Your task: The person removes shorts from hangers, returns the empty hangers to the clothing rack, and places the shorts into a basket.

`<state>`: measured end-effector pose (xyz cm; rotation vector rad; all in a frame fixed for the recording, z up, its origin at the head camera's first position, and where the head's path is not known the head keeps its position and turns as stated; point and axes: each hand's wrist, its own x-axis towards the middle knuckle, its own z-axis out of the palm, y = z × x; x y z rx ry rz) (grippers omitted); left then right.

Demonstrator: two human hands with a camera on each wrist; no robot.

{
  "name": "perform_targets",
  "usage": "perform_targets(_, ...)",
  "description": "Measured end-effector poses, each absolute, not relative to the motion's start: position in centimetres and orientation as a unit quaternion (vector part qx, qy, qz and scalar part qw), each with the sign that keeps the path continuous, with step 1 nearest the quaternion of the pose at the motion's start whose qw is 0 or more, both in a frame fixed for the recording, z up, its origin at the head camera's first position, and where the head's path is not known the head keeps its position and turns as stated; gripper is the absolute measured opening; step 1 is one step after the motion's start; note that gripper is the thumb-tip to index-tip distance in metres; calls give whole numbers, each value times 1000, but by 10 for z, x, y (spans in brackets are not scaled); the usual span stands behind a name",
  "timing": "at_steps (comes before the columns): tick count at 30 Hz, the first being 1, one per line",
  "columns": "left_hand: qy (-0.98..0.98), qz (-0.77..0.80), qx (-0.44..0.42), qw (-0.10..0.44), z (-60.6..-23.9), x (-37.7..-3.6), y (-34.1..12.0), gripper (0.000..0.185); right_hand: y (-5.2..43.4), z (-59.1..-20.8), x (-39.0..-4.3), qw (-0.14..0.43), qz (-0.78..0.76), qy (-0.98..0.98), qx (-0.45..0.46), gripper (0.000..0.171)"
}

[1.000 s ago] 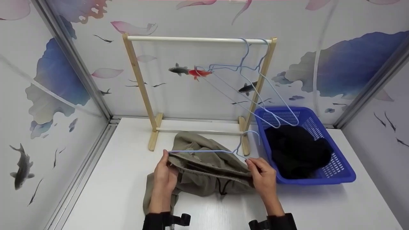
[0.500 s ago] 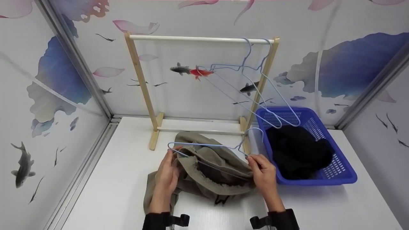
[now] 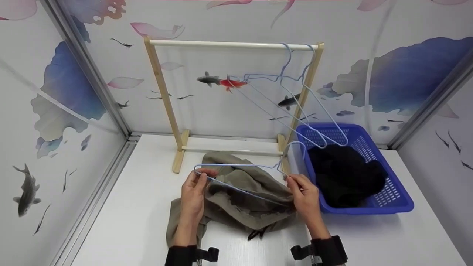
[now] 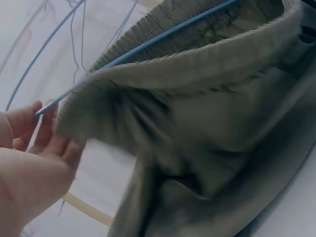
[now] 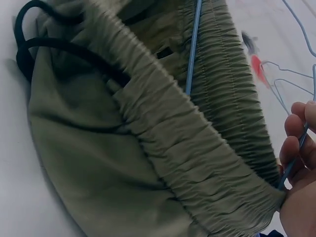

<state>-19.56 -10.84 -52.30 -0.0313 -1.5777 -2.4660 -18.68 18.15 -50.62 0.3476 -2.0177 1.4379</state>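
Note:
Both hands hold a light-blue wire hanger [image 3: 236,165] above olive-grey trousers [image 3: 220,213]. My left hand [image 3: 193,199] pinches the hanger near its left corner, which sticks out beyond the elastic waistband [image 4: 197,64]. In the right wrist view, the lower bar runs through the gaping waist opening. My right hand [image 3: 306,197] grips the hanger's right shoulder, with the waistband [image 5: 163,118] drawn up against that hand. The hanger's hook points up and right. A black drawstring [image 5: 74,47] loops from the waistband's front. One trouser leg lies on the table to the left.
Behind the trousers stands a wooden rack [image 3: 162,92] with a white rail [image 3: 221,44]. Two more blue hangers [image 3: 282,70] hang at its right end. At right, a blue plastic basket [image 3: 397,207] contains black cloth [image 3: 343,177]. Printed panels enclose the white table [image 3: 111,221].
My left hand has let the waistband's left side slip down and now pinches the hanger's corner. The waist opening has widened and sagged. The hanger has risen slightly; my right hand keeps its grip.

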Motion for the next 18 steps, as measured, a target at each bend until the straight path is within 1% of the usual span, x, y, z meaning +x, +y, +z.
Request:
perform_targets(3,-503,-854,-70,112,-518,-192,-108,15,181,-501,-189,319,536,-769,142,12)
perform_targets(7,-490,-856,-116,119,-511,-188,-108,13,181,-497,-193,330,525,-770,153,13)
perform_targets(13,-486,-854,-133,132,-501,-182,-107,13,187,-512,-205,340,504,-779,154,17)
perform_targets(18,-485,-849,-140,155,-494,-178,-104,13,193,-517,-207,339,489,-790,148,15)
